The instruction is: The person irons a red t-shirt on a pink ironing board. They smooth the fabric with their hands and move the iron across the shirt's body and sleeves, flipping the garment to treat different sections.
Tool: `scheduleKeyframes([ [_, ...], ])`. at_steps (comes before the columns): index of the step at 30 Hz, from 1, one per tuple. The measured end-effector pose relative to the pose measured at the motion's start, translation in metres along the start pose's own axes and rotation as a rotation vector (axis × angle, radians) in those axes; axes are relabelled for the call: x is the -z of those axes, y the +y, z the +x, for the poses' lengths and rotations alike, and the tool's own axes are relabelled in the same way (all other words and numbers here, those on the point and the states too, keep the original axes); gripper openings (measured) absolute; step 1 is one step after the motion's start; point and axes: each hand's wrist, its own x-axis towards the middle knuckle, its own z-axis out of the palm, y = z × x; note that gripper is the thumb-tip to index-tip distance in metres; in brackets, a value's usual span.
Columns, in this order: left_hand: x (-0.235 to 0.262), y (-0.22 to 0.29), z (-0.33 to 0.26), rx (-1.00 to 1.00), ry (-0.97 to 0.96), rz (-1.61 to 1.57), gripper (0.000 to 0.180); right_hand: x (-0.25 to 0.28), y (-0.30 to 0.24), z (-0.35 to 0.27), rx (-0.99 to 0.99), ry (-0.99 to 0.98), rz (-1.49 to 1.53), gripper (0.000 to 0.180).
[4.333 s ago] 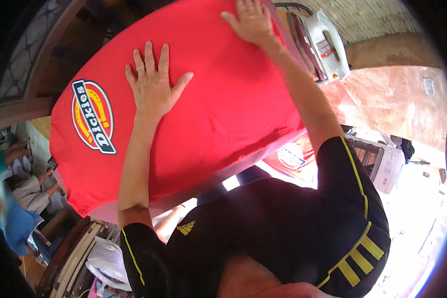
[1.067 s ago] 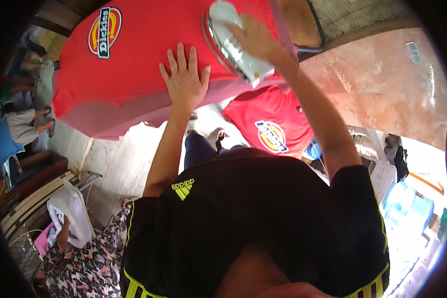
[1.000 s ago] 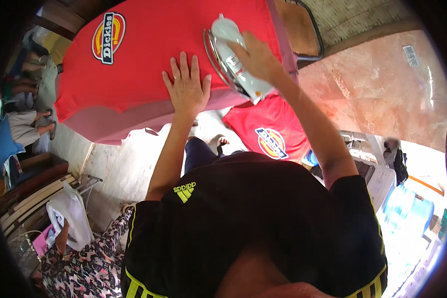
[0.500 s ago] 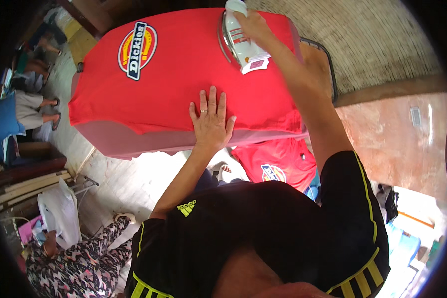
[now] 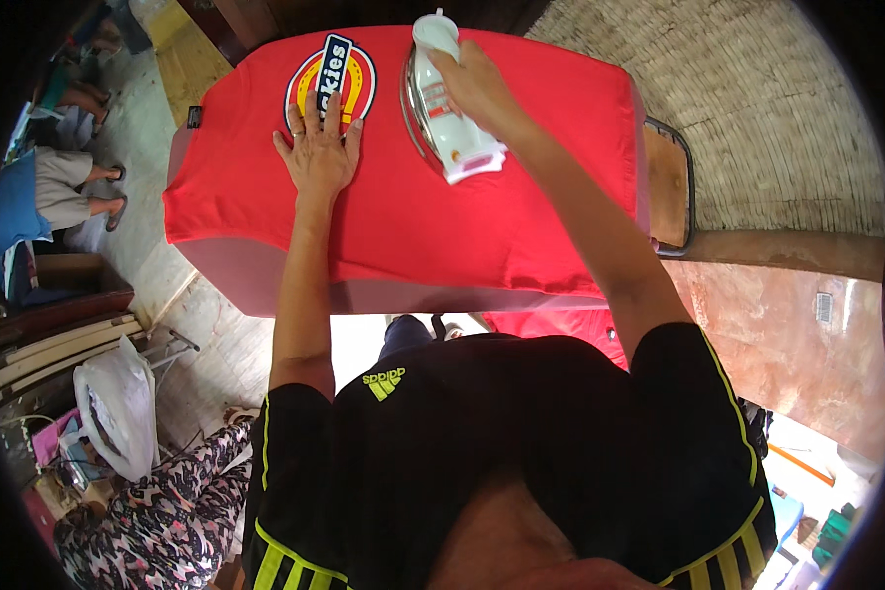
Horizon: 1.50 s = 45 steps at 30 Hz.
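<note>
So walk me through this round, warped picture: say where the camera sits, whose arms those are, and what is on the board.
The camera is worn on a person's head and looks down, so the wide lens bends straight edges. The two bare arms entering from below are that person's own. The left hand lies flat, fingers spread, on a red T-shirt stretched over a padded ironing board, just below the shirt's printed oval badge. The right hand grips the handle of a white iron standing on the shirt. Another person's legs show at far left.

- left hand (image 5: 320, 152): flat, palm down, fingers spread, arm stretched straight forward.
- right hand (image 5: 472, 84): fingers curled in a closed grip, arm extended forward.
</note>
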Motion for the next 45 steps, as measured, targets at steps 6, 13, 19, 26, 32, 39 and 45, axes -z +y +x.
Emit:
scheduleKeyframes([
  [6, -0.002, -0.001, 0.0, -0.015, 0.037, -0.019, 0.061, -0.007, -0.023, 0.06, -0.042, -0.034, -0.107, 0.05],
  [13, 0.004, 0.001, 0.0, 0.008, -0.015, -0.01, 0.064, 0.005, 0.005, 0.005, 0.02, 0.027, -0.24, 0.053],
  [19, 0.005, 0.004, 0.002, -0.025, -0.005, 0.008, 0.062, 0.054, 0.042, 0.069, 0.12, 0.205, -0.583, 0.056],
  [26, 0.011, 0.002, -0.002, -0.007, -0.044, 0.06, 0.062, 0.145, 0.07, 0.033, 0.103, 0.052, -0.725, 0.057],
  [32, 0.009, 0.005, -0.002, -0.044, 0.001, 0.066, 0.062, 0.23, 0.111, 0.018, 0.005, 0.181, -0.753, 0.055],
  [39, 0.009, 0.006, 0.003, -0.049, 0.001, 0.066, 0.062, 0.227, 0.108, 0.014, -0.109, 0.358, -0.896, 0.059],
  [45, 0.007, 0.0, -0.003, -0.035, 0.001, 0.1, 0.062, 0.228, 0.096, -0.083, 0.011, 0.144, -0.701, 0.052],
])
